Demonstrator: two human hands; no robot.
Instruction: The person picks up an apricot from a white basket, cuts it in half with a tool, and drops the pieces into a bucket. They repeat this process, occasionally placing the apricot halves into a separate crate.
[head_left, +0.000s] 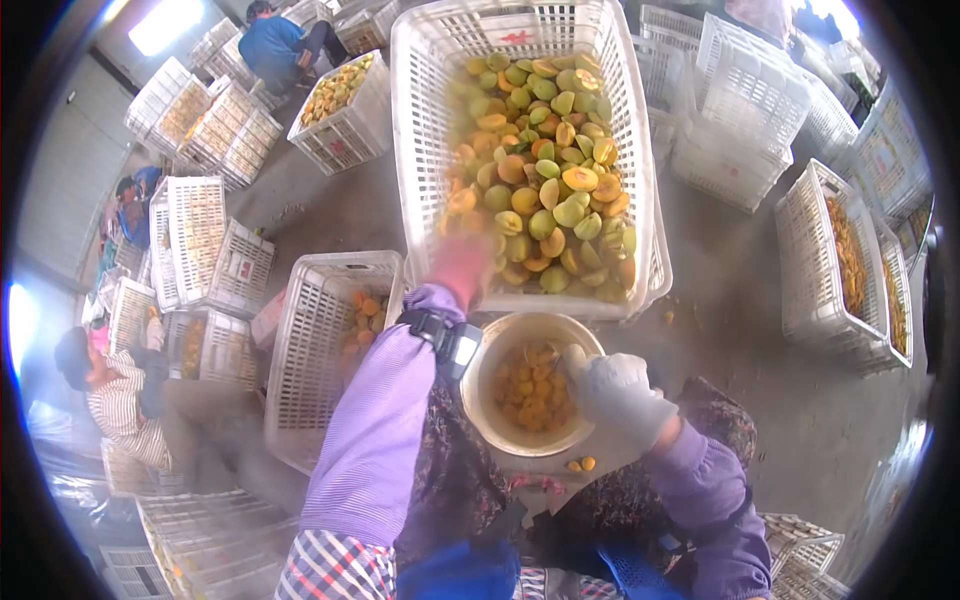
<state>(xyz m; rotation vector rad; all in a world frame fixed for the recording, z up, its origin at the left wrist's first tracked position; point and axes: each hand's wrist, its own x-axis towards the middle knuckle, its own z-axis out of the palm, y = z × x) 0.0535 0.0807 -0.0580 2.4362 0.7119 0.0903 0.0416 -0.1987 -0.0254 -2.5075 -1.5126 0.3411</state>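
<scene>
My bare left hand (465, 265), smeared by motion, is at the near left corner of a white plastic crate (418, 130). Green and orange apricots (545, 190), many apparently halved, fill much of this crate. A dark wrist device sits over my purple sleeve. My right hand (625, 395), in a pale glove, is closed at the right rim of a round bucket (484, 425). Whatever its fingers hold is hidden. Inside the bucket lie small yellow-orange pieces (535, 390), too blurred to name surely.
Left of the bucket stands another crate (285, 380) with some orange fruit inside. Stacked crates (735, 100) and a crate of orange pieces (805, 250) stand to the right. Other people sit among crates at left, one in a striped shirt (125, 405). Small yellow bits (582, 464) lie below the bucket.
</scene>
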